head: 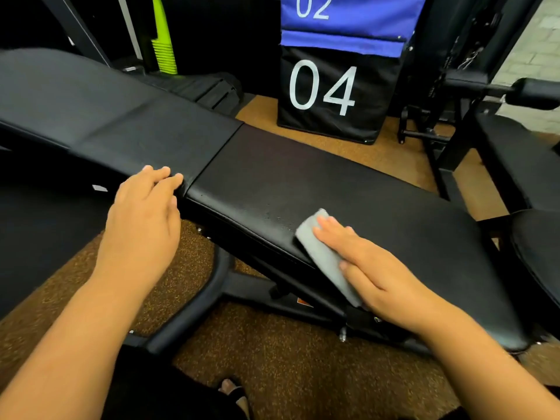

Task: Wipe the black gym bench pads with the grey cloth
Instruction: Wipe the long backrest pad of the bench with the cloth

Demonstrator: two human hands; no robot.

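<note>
here, from the head view, the right hand (372, 265) presses the grey cloth (325, 256) flat-fingered on the seat pad (318, 180) near its front edge; the left hand (145, 207) rests open-fingered on the back pad (106, 116), likely for balance.

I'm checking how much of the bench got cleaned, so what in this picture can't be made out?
Head view, the only one:
- Pad surface under the grey cloth and right hand: covered by them.
- Back pad's far left end: cut off by the frame edge.
- Seat pad's near right corner: hidden by the right forearm.
- Left hand's fingertips: curled over the back pad's edge.
- Whether the pads are wet or dry: glare and droplets too faint.
</note>
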